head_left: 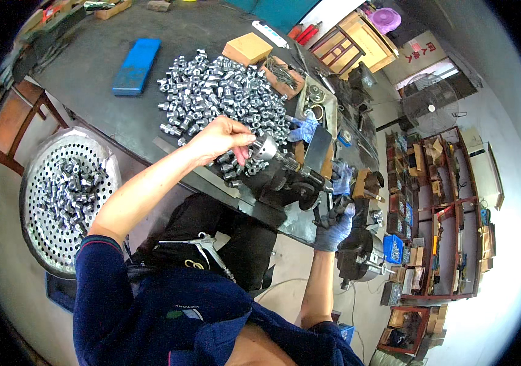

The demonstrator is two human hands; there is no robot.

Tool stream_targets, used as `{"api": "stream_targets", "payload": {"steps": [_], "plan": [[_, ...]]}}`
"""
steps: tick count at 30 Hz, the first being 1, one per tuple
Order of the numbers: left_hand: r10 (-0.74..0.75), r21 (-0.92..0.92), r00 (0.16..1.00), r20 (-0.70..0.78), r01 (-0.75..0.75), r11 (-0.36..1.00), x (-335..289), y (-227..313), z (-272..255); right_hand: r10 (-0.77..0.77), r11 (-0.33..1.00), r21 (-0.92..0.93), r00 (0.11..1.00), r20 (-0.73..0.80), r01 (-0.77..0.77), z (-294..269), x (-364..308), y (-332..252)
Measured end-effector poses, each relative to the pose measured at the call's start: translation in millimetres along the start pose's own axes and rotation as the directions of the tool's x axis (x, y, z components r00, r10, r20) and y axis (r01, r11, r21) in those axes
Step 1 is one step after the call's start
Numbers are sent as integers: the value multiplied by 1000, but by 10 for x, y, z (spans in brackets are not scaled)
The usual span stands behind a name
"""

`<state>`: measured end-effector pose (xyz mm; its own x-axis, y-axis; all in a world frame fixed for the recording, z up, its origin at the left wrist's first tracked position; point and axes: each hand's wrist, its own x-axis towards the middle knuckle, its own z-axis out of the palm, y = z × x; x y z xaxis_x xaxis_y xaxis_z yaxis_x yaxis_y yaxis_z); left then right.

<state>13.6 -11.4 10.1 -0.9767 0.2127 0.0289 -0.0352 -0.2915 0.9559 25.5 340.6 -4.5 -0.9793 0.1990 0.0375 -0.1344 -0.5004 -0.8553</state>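
My bare left hand pinches the edge of a round steel piece with small holes in its side. That piece sits against a ridged metal part at the near end of a dark bench-mounted machine. Whether the two are joined, I cannot tell. Wearing a grey-blue glove, my right hand has its fingers curled by the dark handle end on the machine's right side. What lies inside its grip is mostly hidden. A big heap of shiny metal fittings spreads over the workbench behind my left hand.
On the dark workbench lie a blue case, a yellow block and blue cloths. A perforated metal basin with more fittings stands left. An air gun rests at my lap. Shelves line the right.
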Motion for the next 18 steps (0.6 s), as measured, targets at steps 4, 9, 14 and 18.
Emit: {"api": "stream_targets", "payload": {"steps": [4, 9, 14, 18], "plan": [[82, 32, 995, -54, -80, 996, -24, -34, 4, -12, 1000, -25, 996, -86, 10, 52, -57, 68], [4, 5, 993, -121, -4, 1000, -21, -79, 62, -7, 999, -46, 999, -53, 5, -166, 40, 152], [-8, -2, 996, -87, 8, 1000, 20, -105, 40, 12, 999, -36, 990, -141, -18, -89, 23, 154], [94, -125, 995, -36, -97, 987, 6, -81, 32, 59, 998, 14, 995, -82, -58, -28, -6, 40]]}}
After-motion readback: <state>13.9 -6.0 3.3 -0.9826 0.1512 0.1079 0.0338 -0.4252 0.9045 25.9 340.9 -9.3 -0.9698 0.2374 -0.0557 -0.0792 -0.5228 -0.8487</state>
